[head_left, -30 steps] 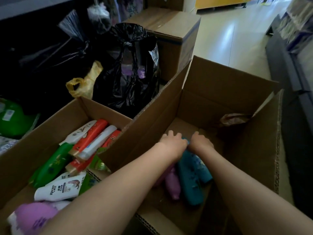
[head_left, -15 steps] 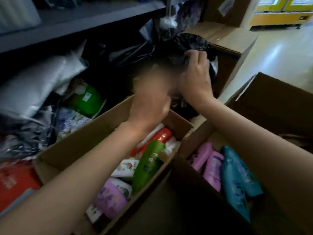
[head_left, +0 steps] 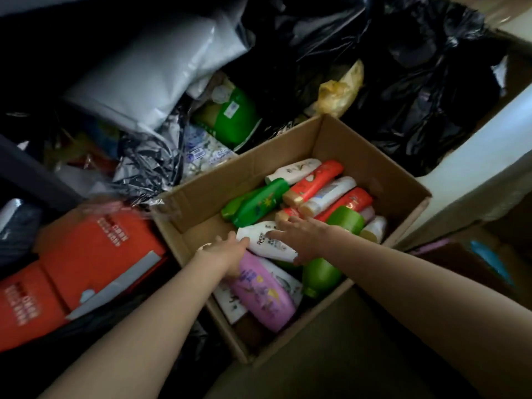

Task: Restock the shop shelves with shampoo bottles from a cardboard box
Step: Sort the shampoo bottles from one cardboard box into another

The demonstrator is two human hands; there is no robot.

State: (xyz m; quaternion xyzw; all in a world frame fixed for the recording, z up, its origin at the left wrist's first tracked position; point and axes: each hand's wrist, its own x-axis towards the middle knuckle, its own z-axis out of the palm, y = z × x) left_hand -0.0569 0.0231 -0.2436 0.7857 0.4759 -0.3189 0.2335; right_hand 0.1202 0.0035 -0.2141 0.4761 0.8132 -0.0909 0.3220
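Head view: white bottle between fingers.

Shop stockroom corner: open cardboard box packed with assorted shampoo bottles just beyond the fingers, red product cartons to their left, black bags and grey parcels piled behind.

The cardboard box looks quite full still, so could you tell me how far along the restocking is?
Done: nothing visibly shelved; no shelf is in view. In hand: the left hand and right hand reach onto the white bottle in the cardboard box, fingers straight, no grip yet. Left: the red, green, white and purple bottles filling the box.
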